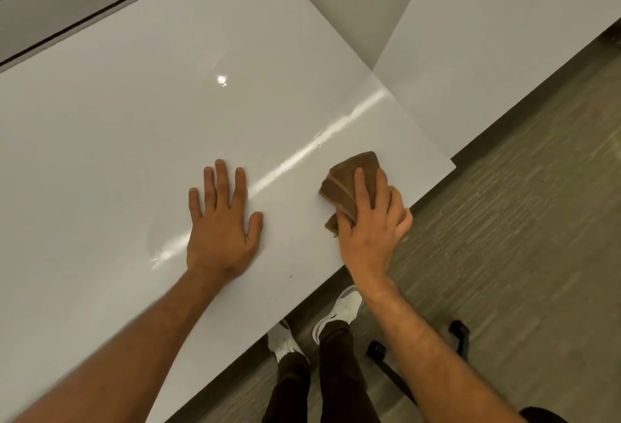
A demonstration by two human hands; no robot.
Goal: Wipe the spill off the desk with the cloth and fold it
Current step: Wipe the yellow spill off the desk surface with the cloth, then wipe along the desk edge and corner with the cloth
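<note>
A brown cloth (349, 180), bunched into folds, lies on the glossy white desk (117, 126) near its right front corner. My right hand (373, 224) presses down on the cloth and grips it, covering its near half. My left hand (221, 221) rests flat on the desk with fingers spread, holding nothing, a hand's width left of the cloth. A faint wet sheen (161, 237) shows on the desk just left of my left hand.
The desk's front edge (302, 301) runs diagonally just below my hands, with carpet floor beyond. A grey recessed hatch (74, 2) sits at the far left. A second white desk (504, 36) adjoins at the right. A chair base with black castors (460, 328) stands by my feet.
</note>
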